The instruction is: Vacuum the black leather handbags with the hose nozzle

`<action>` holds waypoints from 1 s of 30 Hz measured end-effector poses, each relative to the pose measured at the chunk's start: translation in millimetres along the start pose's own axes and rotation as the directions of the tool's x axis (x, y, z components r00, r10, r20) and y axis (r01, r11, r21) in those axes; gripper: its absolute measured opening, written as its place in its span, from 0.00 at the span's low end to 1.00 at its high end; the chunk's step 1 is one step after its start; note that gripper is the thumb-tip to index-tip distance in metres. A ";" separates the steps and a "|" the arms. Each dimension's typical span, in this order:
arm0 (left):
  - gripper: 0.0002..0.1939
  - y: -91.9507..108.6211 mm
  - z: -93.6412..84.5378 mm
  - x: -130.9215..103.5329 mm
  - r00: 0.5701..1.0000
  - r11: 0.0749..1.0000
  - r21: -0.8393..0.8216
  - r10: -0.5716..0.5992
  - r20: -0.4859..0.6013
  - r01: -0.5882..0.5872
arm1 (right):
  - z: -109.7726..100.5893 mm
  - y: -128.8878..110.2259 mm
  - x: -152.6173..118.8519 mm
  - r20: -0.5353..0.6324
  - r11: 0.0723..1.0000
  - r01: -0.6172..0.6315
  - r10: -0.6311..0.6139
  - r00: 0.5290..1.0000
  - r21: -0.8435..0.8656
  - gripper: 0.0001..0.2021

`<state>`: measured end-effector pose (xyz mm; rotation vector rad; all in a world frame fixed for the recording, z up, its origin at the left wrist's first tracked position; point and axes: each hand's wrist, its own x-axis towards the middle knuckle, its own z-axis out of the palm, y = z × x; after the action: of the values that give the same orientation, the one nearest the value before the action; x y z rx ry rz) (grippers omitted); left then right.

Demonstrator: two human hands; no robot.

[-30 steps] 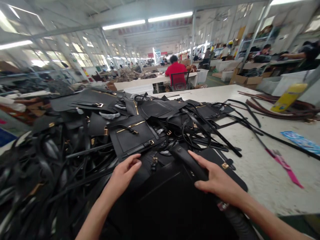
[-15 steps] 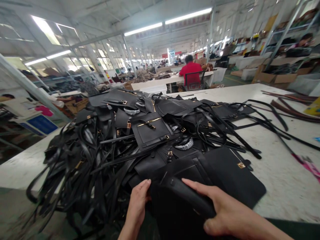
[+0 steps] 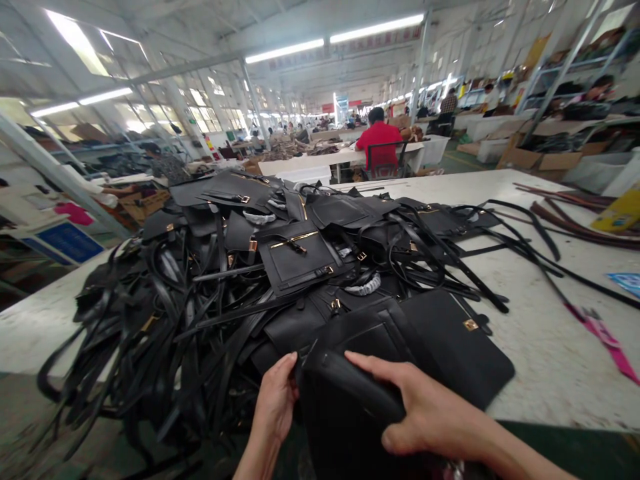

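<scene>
A black leather bag [image 3: 345,413] is held between my two hands at the near edge of the table. My left hand [image 3: 275,397] is closed on the bag's left edge, its thumb on top and the other fingers partly hidden behind. My right hand [image 3: 420,407] grips the bag's thick folded side from the right, index finger stretched along it and thumb below. The bag's black flap [image 3: 455,340], with a gold clasp [image 3: 471,325], spreads to the right over the tabletop. Just beyond lies a heap of black bags [image 3: 300,260] with gold buckles and tangled straps.
Loose black straps hang over the near left edge of the white table [image 3: 545,360]. To the right lie pink-handled pliers or cutters [image 3: 600,333], brown strips [image 3: 560,217] and a yellow item [image 3: 620,210]. A person in red [image 3: 381,143] sits at a table farther back.
The view has shifted slightly, so the heap sits a little farther left. My right hand and the bag's folded side have moved slightly left; both hands keep their hold.
</scene>
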<state>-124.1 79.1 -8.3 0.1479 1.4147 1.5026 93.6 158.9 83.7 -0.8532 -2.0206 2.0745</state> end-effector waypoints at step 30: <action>0.10 -12.0 -11.3 -23.0 0.999 0.999 0.030 -0.037 -0.010 0.038 | 0.7 6.8 -12.4 -0.239 0.999 0.033 -0.041 0.970 -0.038 0.40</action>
<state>-114.1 52.7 -9.2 0.1323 1.4409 1.4533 105.6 151.9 80.9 -1.0104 -1.9326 1.8218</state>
